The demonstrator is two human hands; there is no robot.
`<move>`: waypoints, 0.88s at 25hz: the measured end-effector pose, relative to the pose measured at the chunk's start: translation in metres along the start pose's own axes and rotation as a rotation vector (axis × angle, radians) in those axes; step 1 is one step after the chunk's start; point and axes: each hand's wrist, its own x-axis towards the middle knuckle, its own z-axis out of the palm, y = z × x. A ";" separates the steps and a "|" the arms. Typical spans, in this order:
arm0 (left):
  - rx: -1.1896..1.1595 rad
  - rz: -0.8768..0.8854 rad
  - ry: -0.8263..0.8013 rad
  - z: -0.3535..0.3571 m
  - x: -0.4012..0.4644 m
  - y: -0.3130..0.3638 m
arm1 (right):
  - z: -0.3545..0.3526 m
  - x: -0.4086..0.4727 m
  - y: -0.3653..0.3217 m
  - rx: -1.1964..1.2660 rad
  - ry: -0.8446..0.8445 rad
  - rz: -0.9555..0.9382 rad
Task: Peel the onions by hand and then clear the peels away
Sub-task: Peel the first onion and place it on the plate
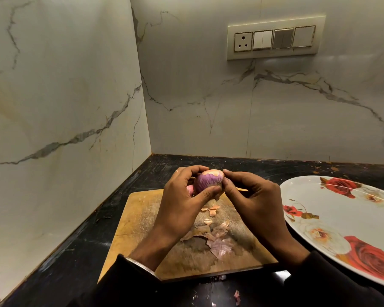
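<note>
An onion is held above a cutting board strewn with peels; a plate is set to its right.

Left hand grips purple onion above wooden cutting board, fingers curled over it, thumb under. Right hand pinches skin at onion's top right. Loose peels lie on the board below the hands. Rose-print plate right of board, on black table. Another onion partly hidden behind left hand.
</note>
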 end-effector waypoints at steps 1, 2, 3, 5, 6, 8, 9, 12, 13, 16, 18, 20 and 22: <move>0.006 0.000 -0.003 0.000 0.000 0.000 | -0.001 0.000 0.000 -0.013 0.002 -0.006; 0.011 0.002 -0.005 0.001 0.000 0.000 | -0.001 0.000 0.000 -0.026 0.002 -0.011; 0.019 0.003 -0.005 0.001 0.000 0.000 | -0.002 0.000 0.000 -0.037 0.003 -0.016; 0.029 0.006 -0.010 0.000 0.000 0.001 | -0.002 0.000 0.001 -0.057 0.005 -0.023; 0.026 0.003 -0.013 0.000 0.000 0.001 | -0.002 0.001 0.002 -0.070 0.011 -0.026; -0.007 -0.018 -0.019 0.000 0.000 0.002 | -0.002 0.002 0.003 -0.081 0.033 -0.032; -0.028 -0.030 -0.021 0.000 0.000 0.002 | -0.003 0.003 0.003 -0.067 0.035 -0.032; -0.053 -0.043 -0.024 -0.001 0.000 0.001 | -0.003 0.003 0.001 -0.010 -0.023 -0.031; -0.048 -0.042 -0.022 0.000 -0.001 0.001 | -0.003 0.003 0.000 -0.006 -0.041 -0.033; -0.022 -0.044 -0.011 0.000 -0.001 -0.002 | -0.002 0.003 0.001 -0.010 -0.049 -0.023; -0.002 -0.040 -0.006 0.001 -0.001 -0.004 | -0.003 0.003 0.001 -0.020 -0.046 -0.013; 0.016 -0.033 -0.003 0.002 -0.001 -0.004 | -0.003 0.004 0.001 -0.039 -0.045 -0.010; 0.024 -0.027 -0.002 0.002 -0.002 -0.003 | -0.002 0.003 0.002 -0.048 -0.034 -0.007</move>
